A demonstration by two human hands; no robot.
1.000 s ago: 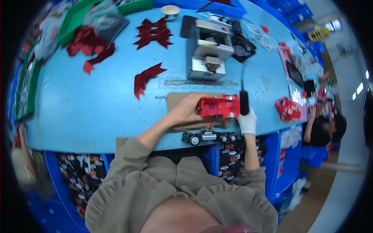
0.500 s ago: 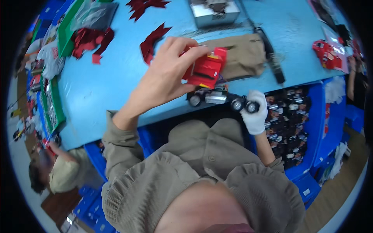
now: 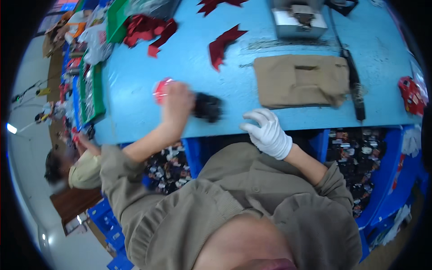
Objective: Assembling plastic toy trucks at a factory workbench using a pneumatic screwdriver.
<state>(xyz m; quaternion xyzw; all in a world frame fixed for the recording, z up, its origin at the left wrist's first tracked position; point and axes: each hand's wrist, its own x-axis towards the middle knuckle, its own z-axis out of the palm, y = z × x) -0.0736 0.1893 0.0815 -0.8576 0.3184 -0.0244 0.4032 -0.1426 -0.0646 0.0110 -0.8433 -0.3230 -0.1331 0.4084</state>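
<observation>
My bare left hand [image 3: 177, 104], blurred by motion, is closed on a red toy vehicle body [image 3: 161, 89] over the left part of the blue table. A dark toy chassis [image 3: 208, 107], smeared too, shows just right of that hand; whether it is held or lies on the table is unclear. My right hand [image 3: 268, 135], in a white glove, hovers at the table's front edge with its fingers curved apart and nothing between them. Beyond it lies a folded tan cloth pad [image 3: 301, 81].
A black corded tool [image 3: 355, 92] lies right of the pad. Dark red cut pieces [image 3: 223, 45] and a metal box [image 3: 299, 27] sit farther back. Blue bins of small dark parts [image 3: 355, 157] stand under the edge. Another person [image 3: 76, 168] works at far left.
My left hand has carried the red body leftward, away from the pad. My right hand has let go of the wheeled chassis and opened. The whole view has shifted.
</observation>
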